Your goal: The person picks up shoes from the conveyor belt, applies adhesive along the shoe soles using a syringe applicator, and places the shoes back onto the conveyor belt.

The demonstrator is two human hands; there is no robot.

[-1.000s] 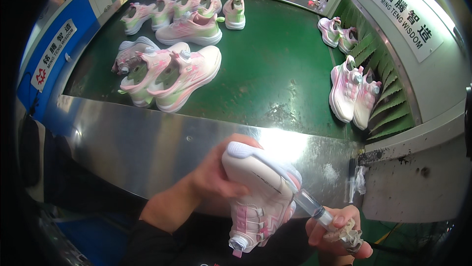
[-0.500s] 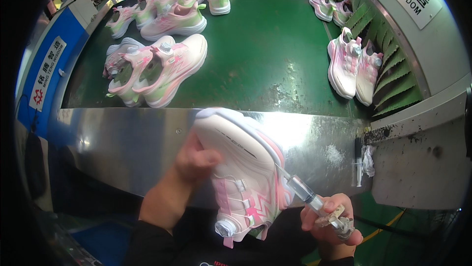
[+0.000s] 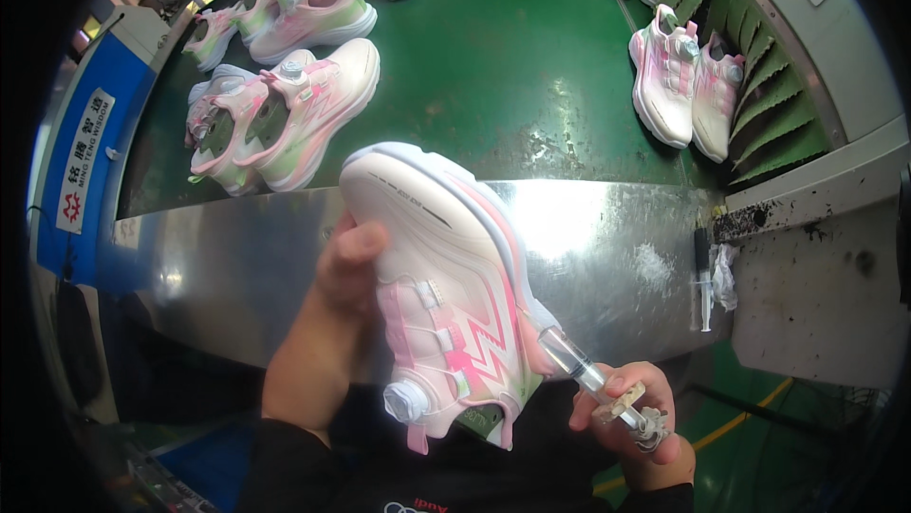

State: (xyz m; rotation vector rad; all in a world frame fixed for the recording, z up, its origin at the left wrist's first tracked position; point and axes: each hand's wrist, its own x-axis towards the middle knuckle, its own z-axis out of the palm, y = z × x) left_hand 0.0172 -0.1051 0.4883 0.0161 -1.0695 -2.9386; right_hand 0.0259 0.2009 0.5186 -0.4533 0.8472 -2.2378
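Note:
A pink and white sneaker [image 3: 427, 257] with a white dial closure is held up on its side, toe pointing away from me. My left hand [image 3: 353, 261] grips it from the left, the thumb on the upper and the other fingers hidden behind the shoe. In my right hand [image 3: 631, 413] is a clear syringe [image 3: 572, 358], its plunger end wrapped in pale material. The syringe tip meets the edge between upper and sole on the shoe's right side; the exact contact point is too small to make out.
Several matching sneakers [image 3: 327, 100] stand on the green conveyor belt [image 3: 493, 67] at left, with more pairs [image 3: 664, 86] at right by green curtain strips [image 3: 773, 124]. On the metal ledge [image 3: 607, 257] lie another syringe [image 3: 703, 276] and a crumpled white tissue [image 3: 724, 278].
The sneaker has shifted up and left and turned slightly. The syringe tip has moved along the sole edge toward the heel. My view has tilted down a little.

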